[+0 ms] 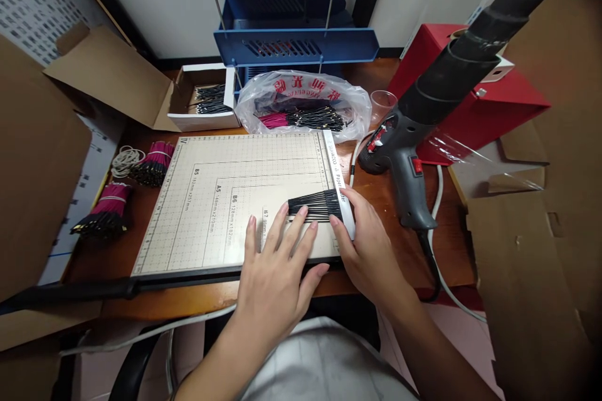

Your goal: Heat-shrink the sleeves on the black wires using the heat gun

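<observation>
A row of thin black strands lies side by side on the cream paper cutter board, its right ends against the white ruler edge. My left hand rests palm down with fingers spread, its fingertips at the left and lower side of the strands. At the ruler edge, my right hand has its thumb and index finger apart, touching the right end of the row. The index finger reaches over the white edge. The other fingers of my right hand are hidden.
A black heat gun stands at the right before a red box. Behind the board are a plastic bag of strands, a white box and a blue rack. Magenta-and-black bundles and the cutter's black handle are left.
</observation>
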The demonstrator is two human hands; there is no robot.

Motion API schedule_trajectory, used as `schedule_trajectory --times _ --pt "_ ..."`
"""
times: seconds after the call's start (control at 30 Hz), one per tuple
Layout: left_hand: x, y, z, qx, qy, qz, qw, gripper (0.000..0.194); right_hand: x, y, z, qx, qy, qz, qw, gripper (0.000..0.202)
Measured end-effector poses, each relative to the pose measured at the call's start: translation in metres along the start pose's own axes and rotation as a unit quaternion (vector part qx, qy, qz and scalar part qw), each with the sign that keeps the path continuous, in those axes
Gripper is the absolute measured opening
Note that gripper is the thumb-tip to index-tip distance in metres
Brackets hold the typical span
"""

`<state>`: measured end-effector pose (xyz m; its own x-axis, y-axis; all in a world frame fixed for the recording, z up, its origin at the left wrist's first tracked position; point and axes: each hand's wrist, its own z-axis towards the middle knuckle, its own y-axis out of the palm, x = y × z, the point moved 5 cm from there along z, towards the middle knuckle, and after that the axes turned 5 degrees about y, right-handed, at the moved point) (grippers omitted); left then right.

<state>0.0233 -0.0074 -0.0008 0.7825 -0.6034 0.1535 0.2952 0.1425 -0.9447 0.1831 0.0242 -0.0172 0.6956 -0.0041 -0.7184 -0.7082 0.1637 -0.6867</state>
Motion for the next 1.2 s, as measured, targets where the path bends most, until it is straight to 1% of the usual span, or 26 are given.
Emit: schedule_trajectory --times 0.27,0.4,0.6,0.77,0.87,0.93,1.07,1.13,1.2 --pt "0.001 0.000 0.001 0.008 -0.001 -0.009 1.000 0.046 0.001 0.000 -0.005 -0.002 -0.001 -0.011 1.000 0.044" --pt "0.000 0.000 0.001 0.011 -0.001 -0.013 1.000 0.046 0.000 -0.001 -0.002 0.009 0.020 0.006 1.000 0.046" --pt "0.000 0.001 0.001 0.009 0.001 -0.015 1.000 0.047 -0.002 -0.002 0.006 -0.006 0.033 0.005 0.999 0.045" --pt "0.001 0.000 0.000 0.008 0.002 -0.018 1.000 0.048 0.000 -0.001 0.005 -0.012 0.040 0.008 0.999 0.044" --pt "-0.003 -0.003 -0.003 0.023 -0.004 -0.012 1.000 0.053 0.001 -0.002 0.003 -0.010 0.036 0.014 0.999 0.045" --pt "-0.009 -0.006 -0.007 0.038 -0.025 -0.002 0.999 0.055 0.001 -0.003 0.002 -0.013 0.035 0.021 0.999 0.047" --pt "-0.021 -0.012 -0.013 0.068 -0.066 0.002 0.996 0.043 0.001 -0.003 0.001 -0.026 0.034 0.030 0.999 0.052" --pt "-0.023 -0.013 -0.014 0.079 -0.066 -0.002 0.995 0.037 0.001 -0.003 0.000 -0.028 0.034 0.032 0.999 0.052" --pt "-0.022 -0.013 -0.013 0.079 -0.056 -0.005 0.995 0.037 0.003 -0.003 0.000 -0.026 0.038 0.030 0.998 0.052"
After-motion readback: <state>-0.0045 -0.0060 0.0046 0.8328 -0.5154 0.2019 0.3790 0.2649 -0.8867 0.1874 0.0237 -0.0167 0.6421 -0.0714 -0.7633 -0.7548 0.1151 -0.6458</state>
